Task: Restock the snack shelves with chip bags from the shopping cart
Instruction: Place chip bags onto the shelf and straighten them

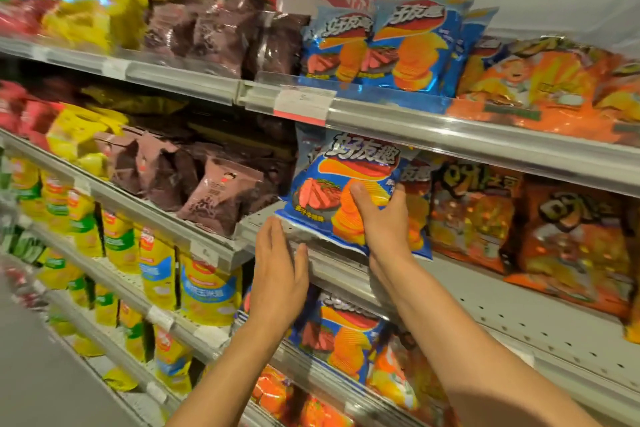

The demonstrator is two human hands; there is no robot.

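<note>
A blue chip bag [329,191] with orange chips and red meat printed on it stands at the front of the middle shelf [485,291]. My right hand [381,218] grips the bag's lower right side, thumb across its front. My left hand [278,270] is flat with straight fingers, its fingertips touching the bag's lower left corner at the shelf's front rail. More blue bags of the same kind [398,45] stand on the shelf above, and another [343,340] on the shelf below. The shopping cart is out of view.
Orange chip bags [540,218] fill the middle shelf right of the blue bag, with bare perforated shelf in front of them. Brown bags [214,198] lie to its left. Yellow bags [156,263] line the lower left shelves. A price tag [304,104] hangs on the upper rail.
</note>
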